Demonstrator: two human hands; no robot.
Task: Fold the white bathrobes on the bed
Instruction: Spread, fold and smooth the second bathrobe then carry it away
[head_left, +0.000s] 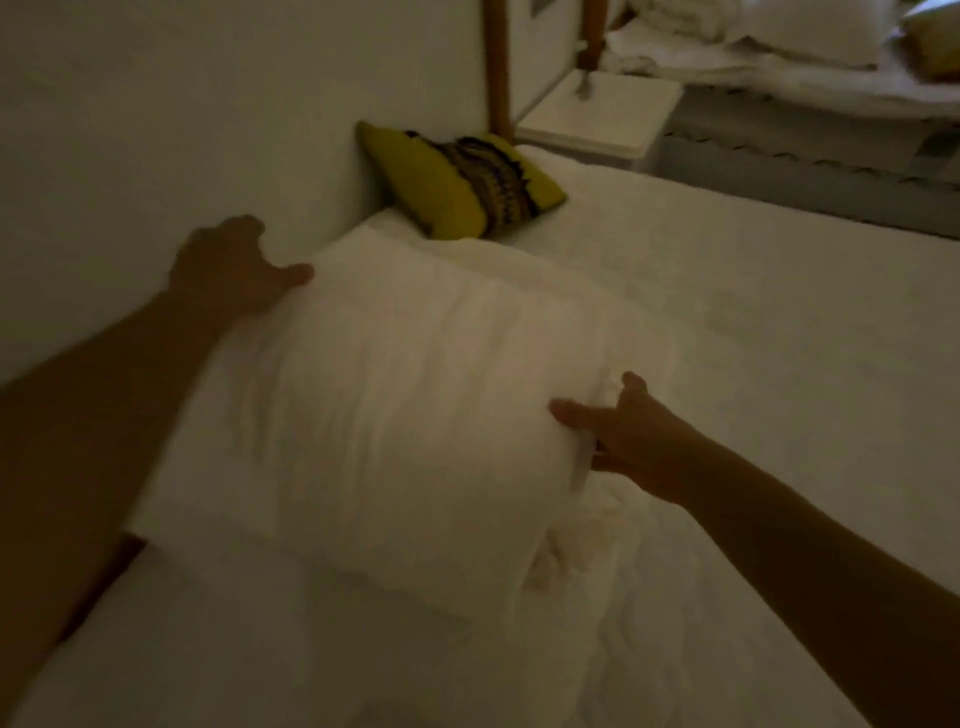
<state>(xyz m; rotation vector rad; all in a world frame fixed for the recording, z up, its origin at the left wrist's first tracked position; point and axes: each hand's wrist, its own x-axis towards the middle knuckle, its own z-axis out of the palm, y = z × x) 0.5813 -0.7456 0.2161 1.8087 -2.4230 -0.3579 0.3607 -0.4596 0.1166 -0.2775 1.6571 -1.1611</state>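
A large white pillow-like bundle (415, 395) is held up over the white bed (753, 322), close to the wall. My left hand (234, 265) grips its far left edge, thumb on the front and fingers hidden behind. My right hand (623, 431) holds its right edge, thumb on the front face and fingers curled behind. The frame is dim and blurred. No bathrobe can be told apart from the white bedding.
A yellow cushion with a dark patterned band (462, 182) leans against the white wall (156, 130) at the bed's head. Behind it stand a wooden post (498, 67) and a white bedside table (597, 111). A second bed with piled white linen (753, 47) is far right.
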